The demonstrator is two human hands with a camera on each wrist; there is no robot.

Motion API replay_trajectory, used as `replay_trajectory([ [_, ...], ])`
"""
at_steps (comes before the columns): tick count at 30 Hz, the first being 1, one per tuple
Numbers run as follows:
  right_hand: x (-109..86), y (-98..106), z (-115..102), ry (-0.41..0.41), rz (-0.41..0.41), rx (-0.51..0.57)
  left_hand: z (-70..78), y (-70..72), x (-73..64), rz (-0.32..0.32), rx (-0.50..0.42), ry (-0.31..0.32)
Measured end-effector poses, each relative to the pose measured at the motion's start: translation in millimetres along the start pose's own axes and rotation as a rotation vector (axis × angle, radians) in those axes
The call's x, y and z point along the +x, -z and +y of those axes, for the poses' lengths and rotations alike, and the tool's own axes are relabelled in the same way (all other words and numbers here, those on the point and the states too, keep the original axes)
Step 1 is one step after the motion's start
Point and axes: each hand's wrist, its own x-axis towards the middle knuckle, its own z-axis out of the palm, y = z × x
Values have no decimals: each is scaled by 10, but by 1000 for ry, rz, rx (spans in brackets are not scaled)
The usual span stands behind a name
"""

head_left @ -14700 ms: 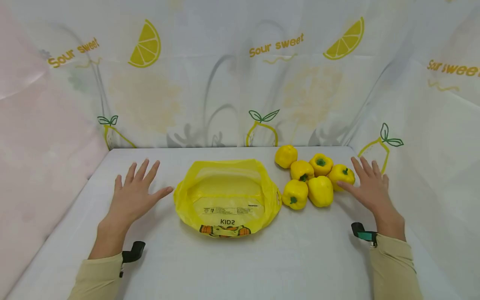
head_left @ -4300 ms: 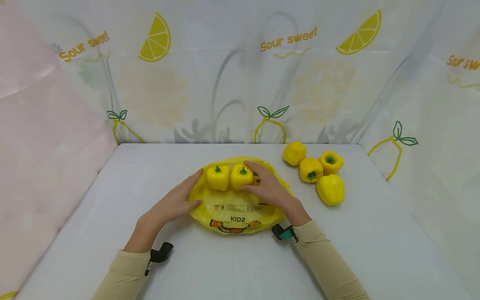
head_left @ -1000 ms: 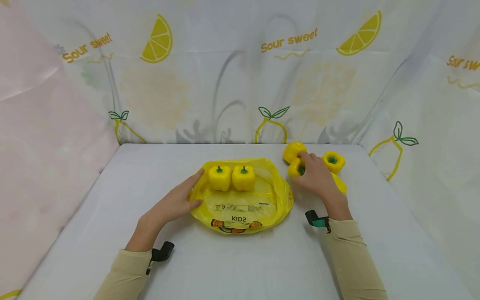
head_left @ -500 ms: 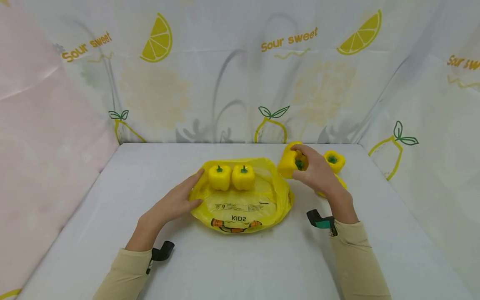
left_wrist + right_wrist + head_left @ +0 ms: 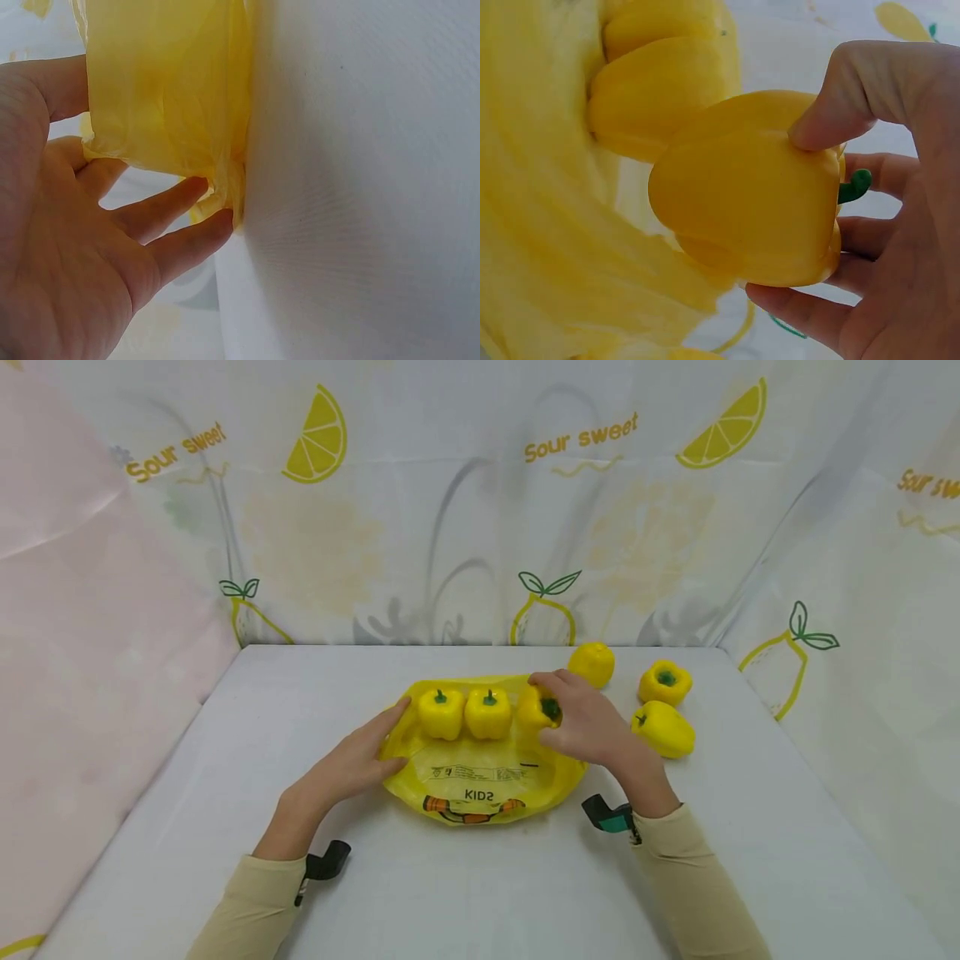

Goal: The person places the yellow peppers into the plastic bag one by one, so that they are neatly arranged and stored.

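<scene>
A yellow plastic bag [image 5: 480,789] lies spread with its mouth upward in the head view. Two yellow bell peppers [image 5: 441,714] stand side by side in it. My right hand [image 5: 588,718] grips a third bell pepper [image 5: 742,195] at the bag's right side, thumb and fingers around its green-stemmed end. At the left end, my left hand [image 5: 348,760] rests with thumb and fingers spread at the bag's rim. In the left wrist view, several fingers [image 5: 187,247] touch the yellow film [image 5: 165,90], their tips bent only slightly; the thumb's end is hidden behind it.
To the right of the bag lie three more peppers: one at the back [image 5: 592,664], one stem-up [image 5: 665,682] and one on its side [image 5: 663,728]. All rest on a white-covered table [image 5: 465,893]. Behind it hangs a lemon-print cloth [image 5: 450,510].
The right hand took a third pepper from the group and has moved it left to over the bag. Earlier, two peppers went into the bag. The left hand stays at the rim.
</scene>
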Motion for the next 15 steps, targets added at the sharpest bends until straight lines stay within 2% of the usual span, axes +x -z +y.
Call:
replay_trajectory([
  [4,46,-130,25,-8,-19,-70,1,0,7,-5,-2,6],
  [15,122,-325,147,-35,-83,-43,8,-6,10,-7,2,6],
])
